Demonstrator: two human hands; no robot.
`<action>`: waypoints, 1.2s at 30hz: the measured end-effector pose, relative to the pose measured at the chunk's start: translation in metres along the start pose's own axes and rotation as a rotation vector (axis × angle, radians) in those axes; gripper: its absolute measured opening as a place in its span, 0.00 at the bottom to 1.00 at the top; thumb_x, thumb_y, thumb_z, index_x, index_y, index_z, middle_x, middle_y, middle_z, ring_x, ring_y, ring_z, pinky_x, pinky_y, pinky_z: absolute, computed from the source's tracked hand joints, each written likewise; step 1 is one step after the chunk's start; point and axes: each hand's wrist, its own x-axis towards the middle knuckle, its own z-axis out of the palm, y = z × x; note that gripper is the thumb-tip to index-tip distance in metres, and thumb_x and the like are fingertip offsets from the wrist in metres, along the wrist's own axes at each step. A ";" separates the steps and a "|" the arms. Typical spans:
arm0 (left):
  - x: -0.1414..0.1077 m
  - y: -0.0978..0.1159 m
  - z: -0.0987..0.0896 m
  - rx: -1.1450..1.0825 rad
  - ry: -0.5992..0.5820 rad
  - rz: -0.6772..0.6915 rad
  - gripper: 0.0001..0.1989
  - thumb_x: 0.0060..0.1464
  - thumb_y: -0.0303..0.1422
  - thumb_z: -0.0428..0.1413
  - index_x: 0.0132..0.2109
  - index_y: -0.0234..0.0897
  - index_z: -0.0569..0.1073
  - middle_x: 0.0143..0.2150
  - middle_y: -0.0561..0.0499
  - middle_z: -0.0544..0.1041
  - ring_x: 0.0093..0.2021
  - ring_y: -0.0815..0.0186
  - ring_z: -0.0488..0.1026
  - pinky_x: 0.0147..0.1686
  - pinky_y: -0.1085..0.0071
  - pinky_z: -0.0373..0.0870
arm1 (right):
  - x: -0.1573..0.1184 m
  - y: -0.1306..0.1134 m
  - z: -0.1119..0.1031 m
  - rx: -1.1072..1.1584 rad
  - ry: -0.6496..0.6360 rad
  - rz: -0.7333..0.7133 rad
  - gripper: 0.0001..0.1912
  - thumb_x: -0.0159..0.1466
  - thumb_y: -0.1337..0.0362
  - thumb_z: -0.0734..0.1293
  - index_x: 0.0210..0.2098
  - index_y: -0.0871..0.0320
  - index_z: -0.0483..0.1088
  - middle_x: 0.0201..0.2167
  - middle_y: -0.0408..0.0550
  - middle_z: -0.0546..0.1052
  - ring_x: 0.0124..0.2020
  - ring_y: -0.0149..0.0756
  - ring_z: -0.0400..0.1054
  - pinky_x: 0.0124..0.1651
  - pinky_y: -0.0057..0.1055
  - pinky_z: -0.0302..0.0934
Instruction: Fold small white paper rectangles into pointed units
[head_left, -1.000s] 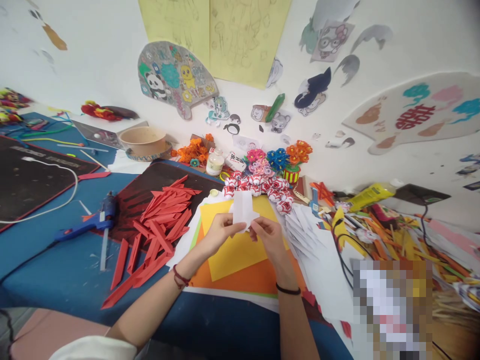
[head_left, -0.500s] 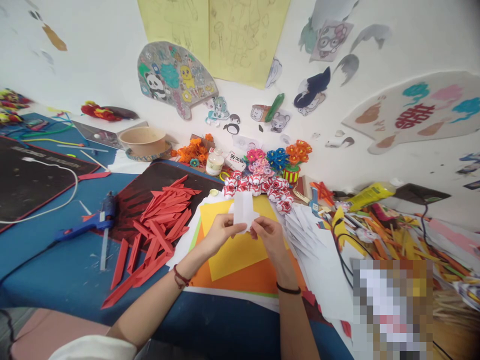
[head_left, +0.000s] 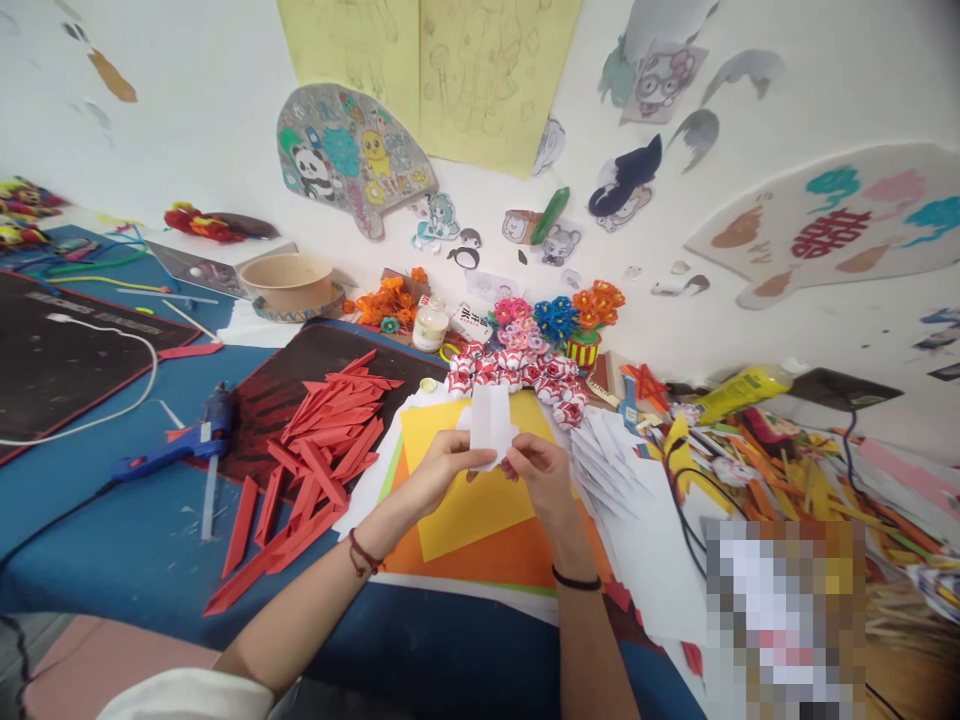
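Right above the middle of the bright yellow paper sheet (head_left: 472,515), a small folded rectangle of white paper (head_left: 491,415) is held with its long axis running away from the person, its free end pointing at the clustered red-and-white striped flowers (head_left: 517,372); how steeply it tilts is hard to tell. Both hands pinch its near end, fingers nearly closed. The left hand (head_left: 448,466) lays its thumb sideways across the lower left, other fingers behind; the right hand (head_left: 543,470) grips the lower right corner between thumb and curled fingertips. Both forearms angle inward over the blue-covered bench (head_left: 82,545), the left one slanting more, the right steeper.
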 end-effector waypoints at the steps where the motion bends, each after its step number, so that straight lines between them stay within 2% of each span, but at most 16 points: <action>1: 0.000 0.000 0.000 -0.009 0.001 -0.003 0.09 0.48 0.34 0.62 0.30 0.30 0.78 0.26 0.49 0.74 0.26 0.71 0.64 0.24 0.74 0.55 | 0.000 0.000 0.000 0.006 -0.006 0.000 0.10 0.58 0.60 0.70 0.23 0.57 0.71 0.19 0.42 0.73 0.20 0.31 0.65 0.24 0.27 0.59; 10: 0.000 0.002 -0.003 -0.015 0.021 0.017 0.10 0.49 0.34 0.62 0.28 0.30 0.76 0.23 0.53 0.70 0.24 0.73 0.61 0.25 0.74 0.55 | 0.003 0.001 -0.001 -0.015 -0.115 -0.014 0.14 0.62 0.58 0.66 0.23 0.58 0.70 0.19 0.42 0.71 0.21 0.30 0.64 0.26 0.27 0.58; 17: 0.000 -0.001 -0.002 0.058 0.006 0.018 0.10 0.50 0.35 0.62 0.31 0.30 0.77 0.26 0.51 0.73 0.25 0.71 0.62 0.25 0.75 0.54 | 0.000 0.000 0.000 -0.045 -0.077 -0.027 0.14 0.60 0.61 0.66 0.20 0.58 0.68 0.17 0.41 0.69 0.20 0.28 0.60 0.24 0.26 0.55; 23: 0.001 -0.001 -0.004 0.111 0.032 0.031 0.12 0.50 0.37 0.61 0.29 0.31 0.75 0.24 0.53 0.70 0.24 0.72 0.61 0.25 0.75 0.55 | 0.001 0.002 0.001 -0.063 -0.086 -0.035 0.17 0.63 0.59 0.64 0.20 0.58 0.68 0.17 0.41 0.68 0.20 0.29 0.61 0.24 0.27 0.55; 28: 0.001 -0.001 -0.002 0.220 0.058 0.019 0.16 0.50 0.42 0.61 0.27 0.32 0.73 0.21 0.55 0.67 0.22 0.73 0.59 0.23 0.75 0.52 | 0.001 0.003 0.002 -0.082 -0.038 -0.065 0.19 0.65 0.58 0.63 0.19 0.58 0.66 0.17 0.41 0.67 0.20 0.29 0.60 0.26 0.27 0.55; 33: 0.001 0.003 0.000 0.330 0.060 0.050 0.19 0.52 0.47 0.59 0.31 0.31 0.75 0.25 0.51 0.72 0.23 0.71 0.63 0.23 0.75 0.55 | 0.001 0.005 0.003 -0.224 -0.051 -0.069 0.19 0.65 0.54 0.64 0.21 0.58 0.65 0.19 0.41 0.68 0.22 0.31 0.63 0.27 0.27 0.57; 36: 0.002 0.002 -0.001 0.416 0.103 0.086 0.22 0.55 0.48 0.55 0.26 0.33 0.70 0.21 0.55 0.67 0.22 0.72 0.60 0.22 0.76 0.53 | 0.000 0.006 0.002 -0.238 -0.035 -0.050 0.19 0.65 0.54 0.64 0.22 0.58 0.67 0.19 0.42 0.69 0.23 0.31 0.64 0.27 0.27 0.58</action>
